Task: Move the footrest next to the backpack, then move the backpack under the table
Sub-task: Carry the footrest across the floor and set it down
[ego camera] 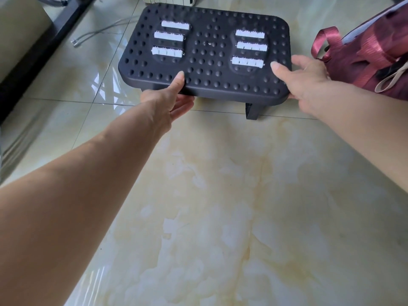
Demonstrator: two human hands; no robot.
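A black plastic footrest (205, 51) with dimples and white roller strips sits on the glossy tiled floor, one leg showing under its near right corner. My left hand (170, 100) grips its near edge, thumb on top and fingers underneath. My right hand (302, 80) holds the near right corner, thumb on top. A maroon backpack (371, 56) with ribbon straps lies directly right of the footrest, touching or almost touching my right hand.
A dark furniture base (33, 56) runs diagonally along the left. Grey cables (97, 33) lie on the floor left of the footrest. A white ribbed object (170, 0) stands behind it. Marbled floor tiles (220, 195) spread toward me.
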